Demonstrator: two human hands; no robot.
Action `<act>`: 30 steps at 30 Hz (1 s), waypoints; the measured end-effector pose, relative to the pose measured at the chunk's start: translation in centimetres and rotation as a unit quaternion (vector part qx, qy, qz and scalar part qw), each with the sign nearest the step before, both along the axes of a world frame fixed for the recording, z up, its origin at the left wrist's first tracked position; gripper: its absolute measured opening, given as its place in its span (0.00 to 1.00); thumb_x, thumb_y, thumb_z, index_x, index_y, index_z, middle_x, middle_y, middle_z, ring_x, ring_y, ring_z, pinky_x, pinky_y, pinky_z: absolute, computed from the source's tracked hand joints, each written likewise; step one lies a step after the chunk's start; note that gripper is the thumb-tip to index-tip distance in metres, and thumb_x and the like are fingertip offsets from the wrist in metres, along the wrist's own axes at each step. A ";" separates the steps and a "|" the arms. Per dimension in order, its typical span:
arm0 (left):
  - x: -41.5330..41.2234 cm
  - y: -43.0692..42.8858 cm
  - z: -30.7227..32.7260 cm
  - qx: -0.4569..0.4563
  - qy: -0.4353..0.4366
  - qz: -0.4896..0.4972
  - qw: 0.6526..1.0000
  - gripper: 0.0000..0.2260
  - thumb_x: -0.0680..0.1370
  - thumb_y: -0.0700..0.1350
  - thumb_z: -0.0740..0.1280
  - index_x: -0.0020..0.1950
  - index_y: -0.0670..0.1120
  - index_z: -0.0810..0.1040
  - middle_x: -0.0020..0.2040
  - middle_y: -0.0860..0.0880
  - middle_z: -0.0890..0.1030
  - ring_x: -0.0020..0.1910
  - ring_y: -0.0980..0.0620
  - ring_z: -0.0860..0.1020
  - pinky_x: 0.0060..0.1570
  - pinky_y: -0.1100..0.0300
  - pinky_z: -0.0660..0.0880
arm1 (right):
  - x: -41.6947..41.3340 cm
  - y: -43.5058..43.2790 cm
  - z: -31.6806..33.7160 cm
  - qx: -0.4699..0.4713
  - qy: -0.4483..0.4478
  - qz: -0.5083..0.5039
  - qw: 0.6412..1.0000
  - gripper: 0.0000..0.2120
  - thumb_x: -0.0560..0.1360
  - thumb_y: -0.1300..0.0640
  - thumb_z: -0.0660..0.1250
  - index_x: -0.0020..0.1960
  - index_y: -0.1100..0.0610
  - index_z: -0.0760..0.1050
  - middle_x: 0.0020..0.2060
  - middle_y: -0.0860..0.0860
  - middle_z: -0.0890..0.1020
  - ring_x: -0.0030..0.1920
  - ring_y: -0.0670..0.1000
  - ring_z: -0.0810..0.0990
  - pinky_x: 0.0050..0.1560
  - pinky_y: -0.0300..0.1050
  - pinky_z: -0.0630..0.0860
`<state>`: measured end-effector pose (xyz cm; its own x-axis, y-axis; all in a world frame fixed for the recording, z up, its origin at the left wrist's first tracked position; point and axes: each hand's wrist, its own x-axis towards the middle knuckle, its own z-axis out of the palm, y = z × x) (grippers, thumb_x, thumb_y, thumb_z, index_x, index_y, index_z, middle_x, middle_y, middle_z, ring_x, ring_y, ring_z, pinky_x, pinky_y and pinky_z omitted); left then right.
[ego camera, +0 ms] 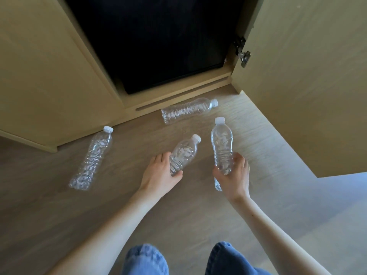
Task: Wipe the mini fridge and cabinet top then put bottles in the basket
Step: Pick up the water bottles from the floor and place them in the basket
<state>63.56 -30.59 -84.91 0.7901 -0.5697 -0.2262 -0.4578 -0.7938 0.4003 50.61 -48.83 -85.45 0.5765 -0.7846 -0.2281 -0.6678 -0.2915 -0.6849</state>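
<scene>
Two arms reached forward over the floor point(258, 135). Right hand point(233, 180) gripped an empty bottle point(222, 147); left hand point(158, 173) closed around another bottle point(183, 153). Two empty bottles point(91, 157) lay near the cabinet point(49, 76).

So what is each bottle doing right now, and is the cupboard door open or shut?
Bottle in the right hand: capped, empty, gripped near its base by the right hand.
Bottle in the left hand: capped, fingers of the left hand wrapped round its lower end.
Bottle by the cabinet: lying on the floor, capped.
Bottle on the left: lying on the floor, capped.
Cabinet door: open.
</scene>
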 end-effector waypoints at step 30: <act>-4.6 8.1 93.7 -0.361 -0.201 0.125 0.902 0.27 0.72 0.61 0.69 0.67 0.51 0.69 0.58 0.57 0.75 0.57 0.57 0.74 0.54 0.64 0.72 | -1.4 9.4 91.1 -0.090 -0.320 0.072 0.940 0.32 0.70 0.50 0.77 0.69 0.45 0.66 0.56 0.41 0.70 0.59 0.48 0.73 0.55 0.30 0.66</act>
<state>58.98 -22.48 8.79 0.8491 -0.2467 0.4670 -0.5250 -0.4909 0.6953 49.18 -39.43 5.68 0.6540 -0.6802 0.3311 -0.0792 -0.4968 -0.8642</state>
